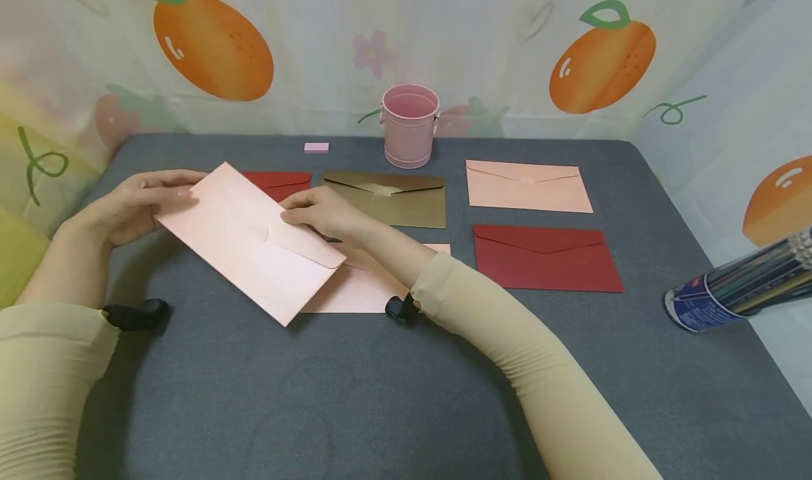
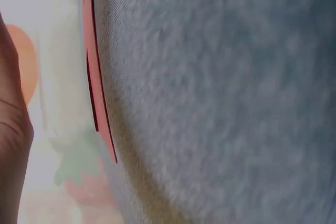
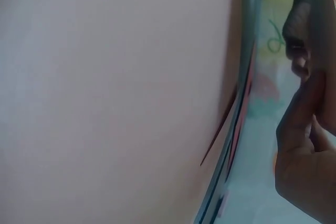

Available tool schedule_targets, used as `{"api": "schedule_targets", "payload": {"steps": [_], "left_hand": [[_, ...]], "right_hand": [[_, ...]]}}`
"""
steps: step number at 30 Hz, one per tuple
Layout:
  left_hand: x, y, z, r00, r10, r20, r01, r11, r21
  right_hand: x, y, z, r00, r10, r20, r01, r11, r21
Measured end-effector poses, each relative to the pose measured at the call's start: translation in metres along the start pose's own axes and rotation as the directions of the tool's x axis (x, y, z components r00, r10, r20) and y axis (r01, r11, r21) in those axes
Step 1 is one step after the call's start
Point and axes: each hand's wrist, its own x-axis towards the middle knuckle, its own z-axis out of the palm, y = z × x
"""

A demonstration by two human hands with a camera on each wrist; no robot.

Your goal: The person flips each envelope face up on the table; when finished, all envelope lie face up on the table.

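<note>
A pale pink envelope (image 1: 254, 244) is held tilted above the table, its flap (image 1: 304, 246) toward the right end. My left hand (image 1: 136, 205) grips its upper left edge with the thumb on top. At the opposite long edge, my right hand (image 1: 330, 216) pinches it beside the flap. Beneath lies another pink envelope (image 1: 361, 293), partly covered by the held one and my right arm; it fills much of the right wrist view. Behind the hands are a red envelope (image 1: 279, 182), also in the left wrist view, and an olive-gold envelope (image 1: 412, 201).
To the right lie a peach envelope (image 1: 526, 191) and a dark red envelope (image 1: 545, 258). A pink bucket (image 1: 411, 134) stands at the back edge, with a small pink block (image 1: 316, 148) left of it. A blue cup of pencils (image 1: 704, 307) is at the right edge.
</note>
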Motion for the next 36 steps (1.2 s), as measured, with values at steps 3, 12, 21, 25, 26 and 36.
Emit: {"api": "schedule_targets", "payload": {"steps": [3,12,21,25,26,36], "left_hand": [[-0.002,0.002,0.000,0.998,-0.070,0.007,0.069,0.994,0.082],[-0.003,0.004,0.006,0.988,-0.147,-0.044,0.152,0.915,0.373],[-0.025,0.002,-0.017,0.981,-0.130,-0.142,0.172,0.921,0.348],[-0.036,0.004,-0.029,0.963,-0.165,-0.213,0.246,0.858,0.450],[-0.039,0.004,-0.031,0.957,-0.176,-0.232,0.271,0.832,0.484],[-0.047,0.009,-0.039,0.829,-0.384,-0.407,0.560,0.582,0.590]], "right_hand": [[-0.003,0.000,0.001,0.999,-0.028,0.036,0.028,1.000,-0.014],[-0.004,0.001,0.000,0.997,-0.051,0.060,0.055,0.997,-0.058],[-0.003,0.003,-0.011,1.000,0.012,0.009,-0.011,0.991,-0.130],[-0.005,0.001,-0.012,0.999,0.045,0.025,-0.045,0.999,-0.006],[-0.005,0.000,-0.012,0.998,0.048,0.027,-0.049,0.998,0.026],[0.003,-0.007,-0.001,0.997,0.073,0.003,-0.074,0.997,0.010]]}}
